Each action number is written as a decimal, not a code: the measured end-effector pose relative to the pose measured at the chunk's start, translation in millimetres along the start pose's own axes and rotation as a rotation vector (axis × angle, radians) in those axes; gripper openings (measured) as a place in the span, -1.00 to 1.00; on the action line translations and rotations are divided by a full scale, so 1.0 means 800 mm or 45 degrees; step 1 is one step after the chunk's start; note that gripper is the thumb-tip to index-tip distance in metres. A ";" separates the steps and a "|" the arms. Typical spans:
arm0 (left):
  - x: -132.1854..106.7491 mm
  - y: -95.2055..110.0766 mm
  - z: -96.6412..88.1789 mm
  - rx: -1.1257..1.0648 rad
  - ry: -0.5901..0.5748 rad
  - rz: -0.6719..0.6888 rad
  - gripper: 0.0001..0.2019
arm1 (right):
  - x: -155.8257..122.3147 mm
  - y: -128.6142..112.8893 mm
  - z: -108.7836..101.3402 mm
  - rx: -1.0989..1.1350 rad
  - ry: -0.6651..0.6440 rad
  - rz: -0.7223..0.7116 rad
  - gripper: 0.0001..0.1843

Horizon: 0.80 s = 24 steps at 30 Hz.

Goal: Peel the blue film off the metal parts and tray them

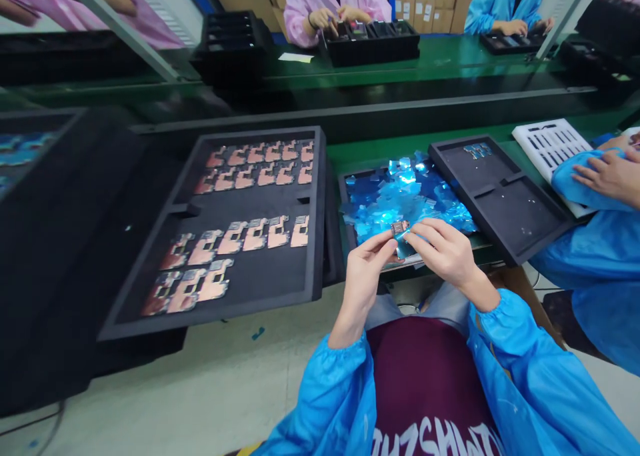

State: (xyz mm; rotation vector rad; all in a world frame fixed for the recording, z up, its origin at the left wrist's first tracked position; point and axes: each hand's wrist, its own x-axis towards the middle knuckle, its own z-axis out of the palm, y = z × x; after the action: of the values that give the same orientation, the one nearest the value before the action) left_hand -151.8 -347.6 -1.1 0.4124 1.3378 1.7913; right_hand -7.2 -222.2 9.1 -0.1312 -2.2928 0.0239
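Observation:
Both my hands are raised over the front edge of the green workbench. My left hand (367, 269) pinches a small metal component (399, 227) between finger and thumb. My right hand (443, 253) has its fingertips against a piece of shiny blue film (406, 246) just under the component. Close in front of my hands, a black tray (343, 199) holds a heap of loose blue film pieces (405, 199). To the left, a black foam tray (240, 203) holds several rows of copper-coloured flat parts (245, 176).
A black foam tray (500, 203) with a few small parts stands right of the film, and a white slotted tray (550, 149) lies beyond it. A co-worker's hand (607, 179) in a blue sleeve rests at the right. Other workers sit across the bench with black trays.

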 end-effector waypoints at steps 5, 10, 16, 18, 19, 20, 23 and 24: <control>0.009 0.000 -0.008 -0.299 -0.024 -0.175 -0.54 | -0.014 0.000 -0.010 0.029 -0.081 -0.138 -0.74; 0.021 -0.005 -0.006 -0.372 0.101 -0.147 -0.59 | -0.030 -0.013 -0.017 0.212 0.028 -0.162 -0.70; -0.017 0.016 0.006 -0.103 0.191 0.187 -0.66 | -0.029 0.006 0.014 0.525 0.395 0.781 -0.95; -0.045 0.037 -0.005 0.142 0.182 0.323 -0.72 | -0.020 0.033 0.041 0.618 0.117 1.017 -0.87; -0.057 0.048 -0.015 0.258 0.204 0.384 -0.74 | -0.014 0.047 0.056 0.653 -0.059 1.046 -0.83; -0.068 0.060 -0.029 0.359 0.257 0.439 -0.75 | -0.008 0.059 0.072 0.653 -0.229 1.028 -0.81; -0.079 0.092 -0.088 0.556 0.527 0.544 -0.72 | 0.006 0.080 0.111 0.337 -0.578 0.869 -0.77; -0.077 0.101 -0.112 0.602 0.605 0.549 -0.69 | 0.009 0.082 0.118 0.179 -0.638 0.800 -0.73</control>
State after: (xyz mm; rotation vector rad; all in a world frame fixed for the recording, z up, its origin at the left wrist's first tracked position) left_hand -210.8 -457.8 51.4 0.5852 2.1563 1.9859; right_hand -76.5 -153.9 -52.2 -0.8465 -2.6333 0.5986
